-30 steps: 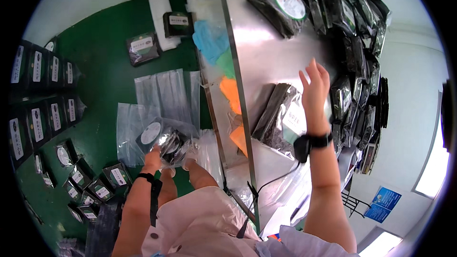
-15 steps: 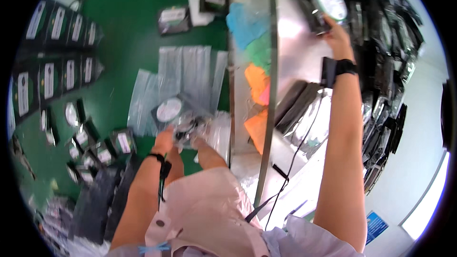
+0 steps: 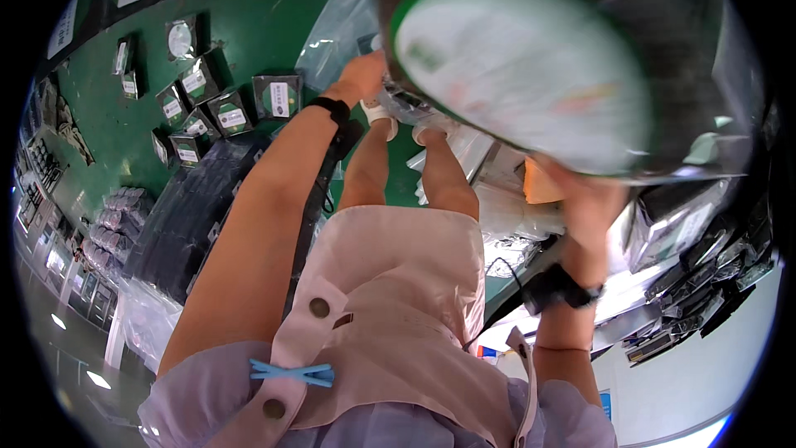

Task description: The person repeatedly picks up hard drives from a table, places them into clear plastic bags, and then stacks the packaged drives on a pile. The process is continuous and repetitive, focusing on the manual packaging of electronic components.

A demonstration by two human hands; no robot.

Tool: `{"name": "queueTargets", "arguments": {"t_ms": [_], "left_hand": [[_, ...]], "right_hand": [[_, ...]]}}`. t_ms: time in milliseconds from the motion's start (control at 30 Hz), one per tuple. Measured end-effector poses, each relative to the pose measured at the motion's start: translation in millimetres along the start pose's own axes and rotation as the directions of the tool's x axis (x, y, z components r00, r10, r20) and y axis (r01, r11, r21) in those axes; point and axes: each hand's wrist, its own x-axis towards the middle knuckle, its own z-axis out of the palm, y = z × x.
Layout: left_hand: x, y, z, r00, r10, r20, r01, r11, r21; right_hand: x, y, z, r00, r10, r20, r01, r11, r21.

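A flat black package (image 3: 705,66) with a large white oval label edged in green fills the upper right, blurred by motion and close to the view. Its lower edge is gripped by my right hand (image 3: 584,199), fingers partly behind it. My left hand (image 3: 362,76) is low ahead of me, its fingers closed at crinkled clear plastic (image 3: 406,104), apparently a bag. The big package covers the far part of that plastic and whatever lies beyond it.
Several small black packages (image 3: 232,116) with white labels lie on the green floor (image 3: 249,17) at left. Dark wrapped stacks (image 3: 195,216) stand beside my left arm. Black packages (image 3: 713,270) are piled at right. An orange sheet (image 3: 541,184) shows behind my right hand.
My right hand has brought the black package from the pile at far right in toward me. My view has tilted back and swung, showing more of my apron. My left hand stays at the clear plastic.
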Motion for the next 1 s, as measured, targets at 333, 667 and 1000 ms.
{"name": "queueTargets", "arguments": {"t_ms": [333, 667, 1000], "left_hand": [[14.6, -20.6, -24.3, 0.971, 0.172, 0.166, -0.113, 0.942, -0.316], [-27.2, 2.1, 6.9, 0.990, 0.126, 0.061, -0.061, 0.782, -0.621], [-41.4, 54.4, 16.0, 0.950, 0.228, 0.215, -0.135, 0.917, -0.377]], "right_hand": [[23.8, 211.7, 84.3, 0.795, -0.534, 0.288, 0.604, 0.657, -0.450], [-2.1, 251.0, 89.4, 0.937, 0.282, 0.206, -0.349, 0.768, 0.537], [-25.2, 260.2, 88.4, 0.593, 0.716, 0.369, -0.773, 0.377, 0.510]]}}
